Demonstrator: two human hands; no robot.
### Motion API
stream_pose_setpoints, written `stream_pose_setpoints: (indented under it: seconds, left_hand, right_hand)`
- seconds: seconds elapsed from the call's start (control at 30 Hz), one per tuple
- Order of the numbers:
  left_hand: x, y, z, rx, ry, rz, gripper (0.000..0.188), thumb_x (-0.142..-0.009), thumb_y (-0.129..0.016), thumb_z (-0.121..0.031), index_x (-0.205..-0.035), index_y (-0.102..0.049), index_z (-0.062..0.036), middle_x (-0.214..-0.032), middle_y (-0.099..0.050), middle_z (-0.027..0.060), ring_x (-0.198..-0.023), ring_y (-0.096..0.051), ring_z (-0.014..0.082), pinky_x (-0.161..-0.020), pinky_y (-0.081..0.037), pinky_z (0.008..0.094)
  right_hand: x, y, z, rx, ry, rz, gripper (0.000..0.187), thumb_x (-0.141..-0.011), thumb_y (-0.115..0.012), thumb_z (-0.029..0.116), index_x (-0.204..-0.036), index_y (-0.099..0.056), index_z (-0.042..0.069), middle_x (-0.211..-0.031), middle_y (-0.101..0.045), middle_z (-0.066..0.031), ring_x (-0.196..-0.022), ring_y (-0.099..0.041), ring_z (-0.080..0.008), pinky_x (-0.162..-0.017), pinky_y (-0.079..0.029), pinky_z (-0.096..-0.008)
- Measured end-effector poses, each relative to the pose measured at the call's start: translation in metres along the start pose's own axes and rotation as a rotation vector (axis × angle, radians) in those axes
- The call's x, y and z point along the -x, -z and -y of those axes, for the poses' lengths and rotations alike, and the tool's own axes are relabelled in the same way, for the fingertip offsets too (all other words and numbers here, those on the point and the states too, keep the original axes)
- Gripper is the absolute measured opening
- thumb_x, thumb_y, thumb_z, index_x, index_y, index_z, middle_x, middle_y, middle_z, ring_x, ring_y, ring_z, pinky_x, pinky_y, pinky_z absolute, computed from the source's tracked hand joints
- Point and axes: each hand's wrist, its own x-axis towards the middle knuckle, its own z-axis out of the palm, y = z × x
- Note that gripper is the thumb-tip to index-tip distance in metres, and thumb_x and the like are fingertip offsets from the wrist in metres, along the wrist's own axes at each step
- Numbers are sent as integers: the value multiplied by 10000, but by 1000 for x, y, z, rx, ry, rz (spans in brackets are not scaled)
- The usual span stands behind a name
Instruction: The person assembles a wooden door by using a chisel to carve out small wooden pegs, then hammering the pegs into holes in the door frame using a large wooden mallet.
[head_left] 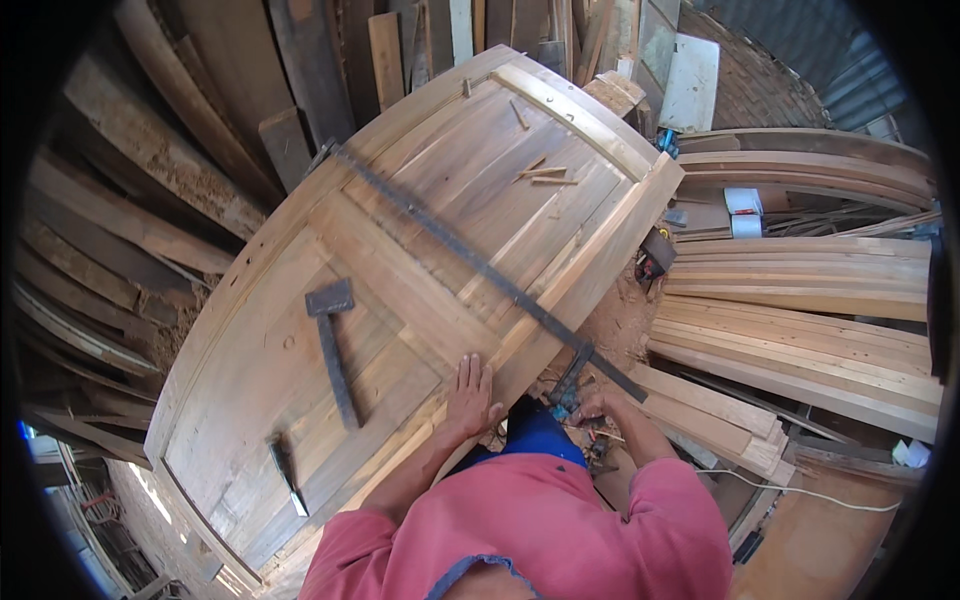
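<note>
A large wooden door panel (400, 300) lies in front of me. My left hand (470, 398) rests flat on its near rail, fingers stretched out. A long dark metal bar clamp (450, 245) spans the panel from the far edge to past the near edge. Beside the clamp's near jaw (572, 368), my right hand (603, 404) has curled fingers; what they hold is too small to make out. On the panel lie a mallet (335, 345) with a dark block head and a chisel (286, 474) with a dark handle. Several thin wood sticks (545, 175) are scattered near its far right end.
Stacked planks (800, 340) fill the right side, with curved boards (800, 160) behind them. Upright boards (300, 70) lean along the far and left sides. A white cord (800, 490) runs across the lower right. Shavings (615, 320) cover the ground beside the panel.
</note>
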Motion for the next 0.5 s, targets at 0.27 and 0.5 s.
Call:
stream_pose_setpoints:
  seconds: [0.27,0.5]
  left_hand:
    - [-21,-23,-22,-128,183,21,872,-862,-517,-495,-1453,-214,70,-1540,-134,284,-1442,-49,457,-1149,-4,590]
    - [-24,-19,-34,-200,180,10,856,-867,-495,-497,-1452,-221,65,-1538,-149,280,-1446,-36,446,-1152,3,579]
  right_hand:
    - [-11,-6,3,-37,318,-61,350,-780,-745,336,-862,-694,-1,-752,-692,-89,-662,-652,-206,-601,-504,-335]
    - [2,-18,-1,156,404,-437,456,-743,-699,388,-935,-701,-26,-967,-685,-245,-923,-672,-360,-817,-525,-435]
